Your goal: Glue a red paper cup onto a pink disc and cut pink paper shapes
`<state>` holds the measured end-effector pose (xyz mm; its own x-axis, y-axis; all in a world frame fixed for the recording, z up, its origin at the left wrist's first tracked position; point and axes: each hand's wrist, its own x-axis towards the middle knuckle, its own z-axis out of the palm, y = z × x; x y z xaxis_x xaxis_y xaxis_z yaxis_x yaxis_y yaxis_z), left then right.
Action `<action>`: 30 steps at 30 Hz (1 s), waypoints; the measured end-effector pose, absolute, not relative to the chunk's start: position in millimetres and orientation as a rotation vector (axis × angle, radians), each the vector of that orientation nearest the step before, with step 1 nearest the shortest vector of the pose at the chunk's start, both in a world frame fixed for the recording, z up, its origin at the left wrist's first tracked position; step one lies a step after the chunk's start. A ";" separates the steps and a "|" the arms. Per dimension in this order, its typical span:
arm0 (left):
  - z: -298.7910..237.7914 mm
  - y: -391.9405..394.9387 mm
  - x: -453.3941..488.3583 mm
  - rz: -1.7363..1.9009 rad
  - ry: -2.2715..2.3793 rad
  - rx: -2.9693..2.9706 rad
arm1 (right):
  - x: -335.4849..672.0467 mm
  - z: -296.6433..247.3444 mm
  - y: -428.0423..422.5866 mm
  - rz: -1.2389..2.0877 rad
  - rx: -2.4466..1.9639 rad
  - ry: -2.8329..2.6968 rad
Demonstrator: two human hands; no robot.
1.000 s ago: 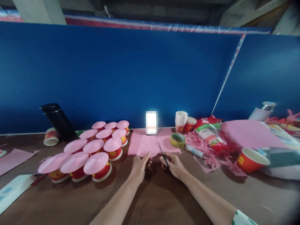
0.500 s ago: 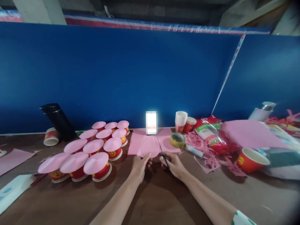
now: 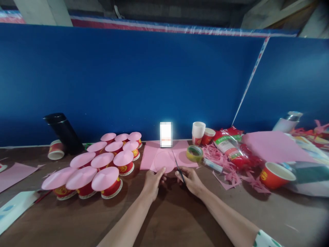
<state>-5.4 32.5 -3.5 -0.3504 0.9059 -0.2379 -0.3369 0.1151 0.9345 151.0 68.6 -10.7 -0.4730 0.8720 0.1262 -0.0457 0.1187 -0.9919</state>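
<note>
Thumb on top, my left hand (image 3: pixel 156 179) pinches the near edge of a piece of pink paper (image 3: pixel 165 160) marked with a round outline. My right hand (image 3: pixel 189 179) is closed around the dark handles of a pair of scissors (image 3: pixel 177 164). The thin blade points away from me along the paper's right side; I cannot tell how far it cuts in. Beneath and beyond lie flat pink sheets (image 3: pixel 148 153). A roll of tape (image 3: pixel 194 153) rests just right of the scissors.
On the left stand several red cups with pink paper cones (image 3: pixel 105 179) and a black flask (image 3: pixel 64 133). At right are stacked paper cups (image 3: pixel 198 130), pink paper scraps (image 3: pixel 216 156), a red plastic package (image 3: pixel 231 147) and a red cup (image 3: pixel 276 176). A bright blurred rectangle (image 3: pixel 166 133) stands ahead.
Hardly anything differs. Both hands, the pink paper and the scissors stay in nearly the same place.
</note>
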 end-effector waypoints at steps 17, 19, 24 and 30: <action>-2.8 33.4 -4.5 1.500 1.313 0.609 | 151.0 -13.0 69.8 1.440 -0.830 -1.634; -3.4 33.3 -4.3 1.513 1.315 0.608 | 151.0 -14.2 70.3 1.444 -0.834 -1.635; -5.4 33.9 -5.2 1.548 1.307 0.578 | 150.9 -14.4 69.7 1.432 -0.845 -1.652; -9.8 35.4 -6.4 1.512 1.326 0.610 | 151.6 -11.6 68.2 1.447 -0.853 -1.646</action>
